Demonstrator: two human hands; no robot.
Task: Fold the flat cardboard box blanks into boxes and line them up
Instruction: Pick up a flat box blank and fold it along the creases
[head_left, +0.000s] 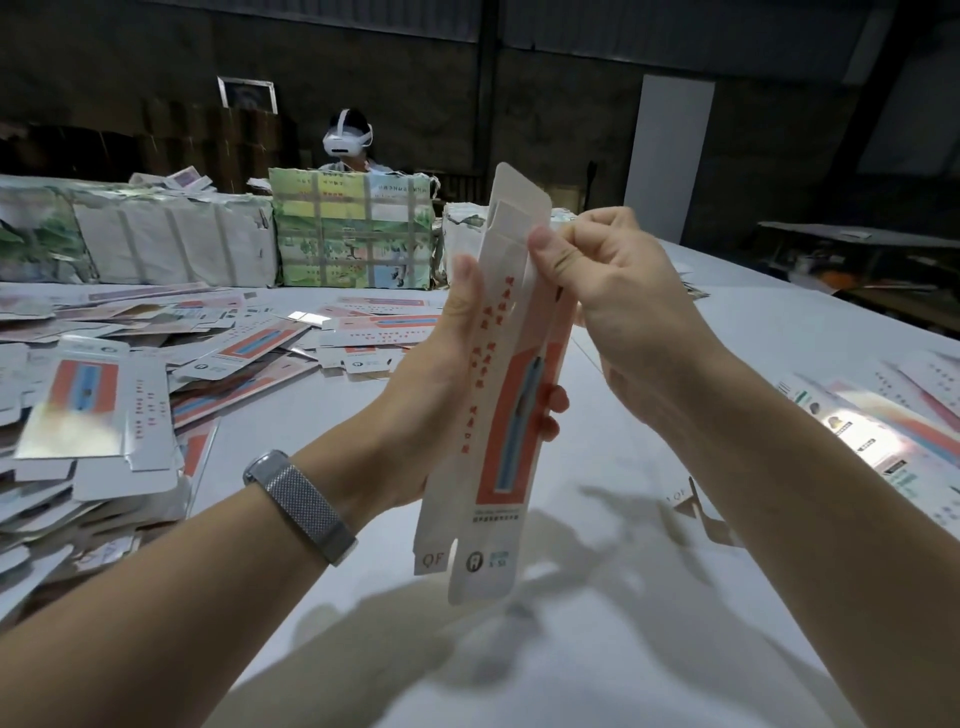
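Box (511, 364) being held upright above table (597, 649), right of loose pile of blanks (130, 374). Left hand (441, 384) gripping box's middle; right hand (602, 275) pinching its upper flap. Risks: pinching too hard creasing flap crooked; thin panel buckling under left grip; box slipping down onto table.

The held box blank (498, 395) bears "QF" in pale letters on its lower left flap, beside a round tooth logo on the next panel. Red characters run in columns down its left panel, too blurred to read, as is the small dark line under the orange field. "QF" also shows faintly on the table (680, 496).
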